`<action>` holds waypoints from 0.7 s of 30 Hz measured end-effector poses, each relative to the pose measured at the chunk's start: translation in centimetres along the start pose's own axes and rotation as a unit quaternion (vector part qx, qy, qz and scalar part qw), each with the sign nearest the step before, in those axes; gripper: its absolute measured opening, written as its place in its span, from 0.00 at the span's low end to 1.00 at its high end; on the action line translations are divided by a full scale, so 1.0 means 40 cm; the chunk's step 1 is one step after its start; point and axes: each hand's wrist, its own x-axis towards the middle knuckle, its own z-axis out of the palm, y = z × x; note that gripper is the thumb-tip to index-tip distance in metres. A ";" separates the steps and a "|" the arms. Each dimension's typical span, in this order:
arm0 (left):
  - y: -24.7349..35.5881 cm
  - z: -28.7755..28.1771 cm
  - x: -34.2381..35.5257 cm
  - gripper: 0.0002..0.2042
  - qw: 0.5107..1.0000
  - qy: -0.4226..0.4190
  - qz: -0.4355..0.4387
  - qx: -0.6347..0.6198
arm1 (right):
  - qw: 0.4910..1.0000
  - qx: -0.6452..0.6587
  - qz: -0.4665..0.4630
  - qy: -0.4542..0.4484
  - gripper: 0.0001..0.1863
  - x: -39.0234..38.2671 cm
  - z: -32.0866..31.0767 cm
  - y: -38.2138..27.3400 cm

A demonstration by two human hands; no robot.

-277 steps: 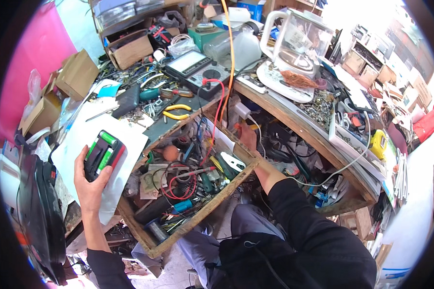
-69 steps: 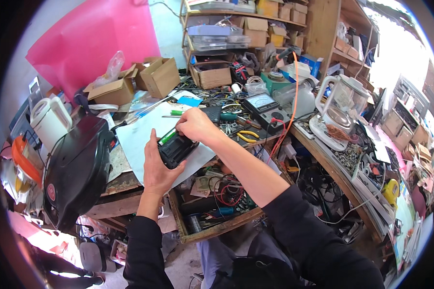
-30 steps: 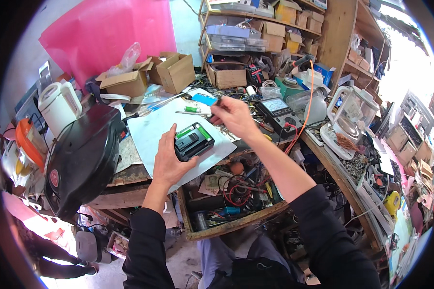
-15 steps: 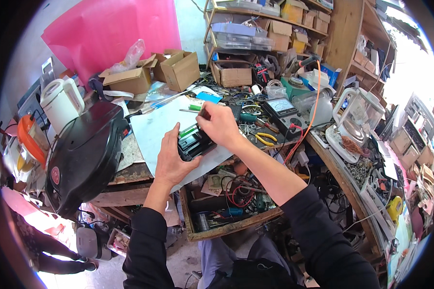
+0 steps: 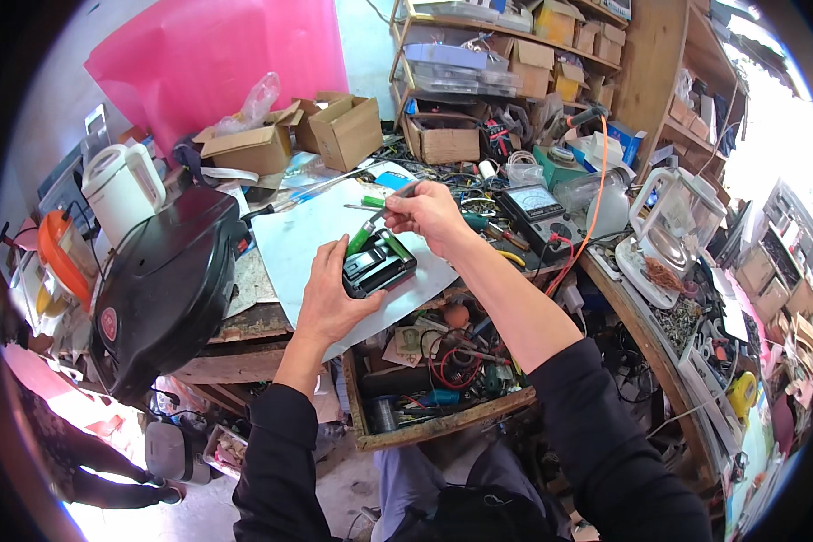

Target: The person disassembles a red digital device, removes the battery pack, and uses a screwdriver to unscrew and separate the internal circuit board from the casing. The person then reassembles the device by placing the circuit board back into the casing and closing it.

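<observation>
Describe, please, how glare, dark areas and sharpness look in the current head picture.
Head view: white glare washes out the upper right, beside the wooden cabinet; head view: black fisheye rim swallows the corners; head view: black battery case in the left hand looks reasonably sharp.

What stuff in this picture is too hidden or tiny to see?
All in the head view:
Left edge of the black rectangular plastic case: covered by the left hand.
Gripped part of the slim dark grey tool: hidden by the right hand.
Head of another person in dark trousers: cut off at the dark left rim.
Dial markings on the boxy black meter: too small to read.
</observation>
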 end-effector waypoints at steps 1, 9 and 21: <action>0.002 -0.002 -0.002 0.48 1.000 -0.008 -0.005 0.006 | 1.000 -0.012 -0.023 -0.001 0.06 0.003 0.007 -0.002; 0.002 0.003 -0.001 0.44 1.000 -0.011 -0.007 0.014 | 0.834 -0.458 -0.291 -0.102 0.12 0.011 -0.002 0.004; 0.016 0.004 0.005 0.55 1.000 -0.003 -0.026 -0.004 | 0.836 -0.473 -0.271 0.062 0.15 0.145 -0.080 -0.011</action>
